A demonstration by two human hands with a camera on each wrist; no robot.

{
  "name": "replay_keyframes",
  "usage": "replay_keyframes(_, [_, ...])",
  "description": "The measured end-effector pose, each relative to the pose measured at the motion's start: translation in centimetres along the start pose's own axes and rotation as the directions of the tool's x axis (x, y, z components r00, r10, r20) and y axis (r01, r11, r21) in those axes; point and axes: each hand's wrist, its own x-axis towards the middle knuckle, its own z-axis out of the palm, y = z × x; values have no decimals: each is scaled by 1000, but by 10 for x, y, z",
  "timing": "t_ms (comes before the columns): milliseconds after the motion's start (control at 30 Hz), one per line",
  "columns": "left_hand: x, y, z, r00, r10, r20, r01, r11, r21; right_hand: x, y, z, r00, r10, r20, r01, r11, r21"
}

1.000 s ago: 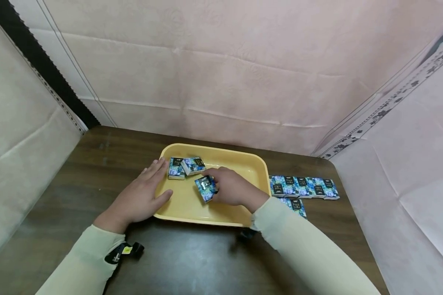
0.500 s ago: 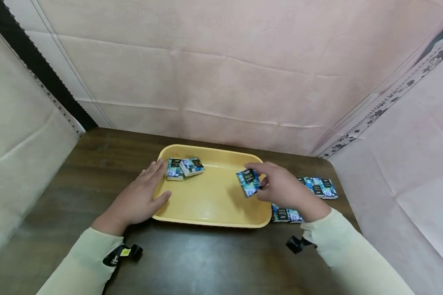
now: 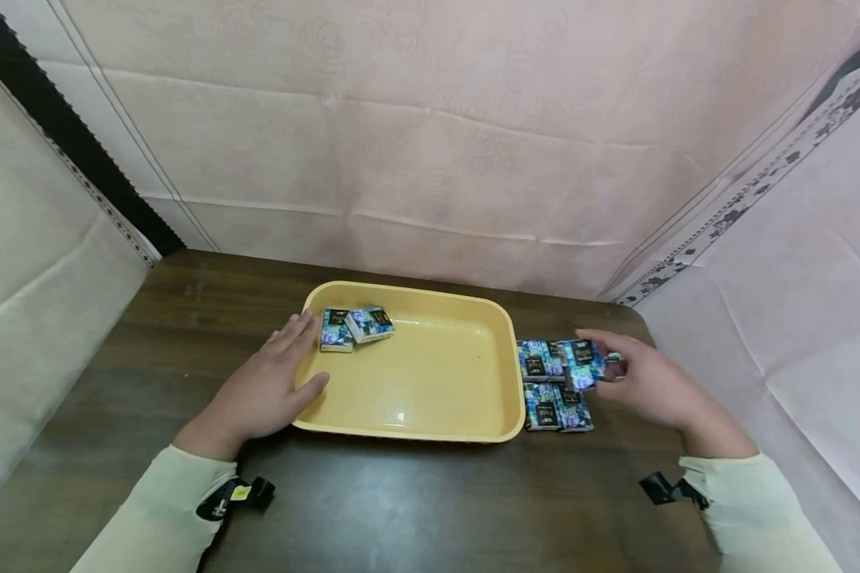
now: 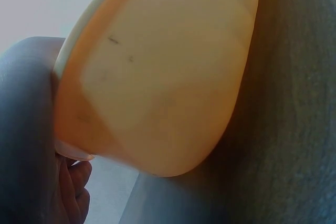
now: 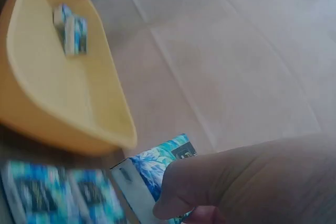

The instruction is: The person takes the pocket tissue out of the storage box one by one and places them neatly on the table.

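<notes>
Right of the tray, my right hand (image 3: 645,380) pinches a small blue floral box (image 3: 583,363) between thumb and fingers, over a back row of like boxes (image 3: 536,360). In the right wrist view the held box (image 5: 155,169) shows its white side, with my thumb along it. My left hand (image 3: 268,386) lies with fingers straight on the left rim of the yellow tray (image 3: 430,398). Inside the tray's back left corner are two more floral boxes, one flat (image 3: 337,331) and one leaning on it (image 3: 369,324).
Two floral boxes (image 3: 557,407) lie side by side in a front row against the tray's right side. The dark wooden table (image 3: 401,501) meets pale cloth walls (image 3: 416,159) at the back and sides.
My right hand has carried the box from inside the tray, over its right rim, to above the back row. The left hand has stayed on the tray's rim.
</notes>
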Motion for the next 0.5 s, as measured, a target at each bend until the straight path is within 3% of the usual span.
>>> replay_keyframes(300, [0, 0, -1, 1000, 2, -1, -2, 1000, 4, -14, 61, 4, 992, 113, 57, -115, 993, 33])
replay_keyframes(500, [0, 1, -2, 1000, 11, 0, -11, 1000, -3, -14, 84, 19, 987, 142, 78, -141, 990, -17])
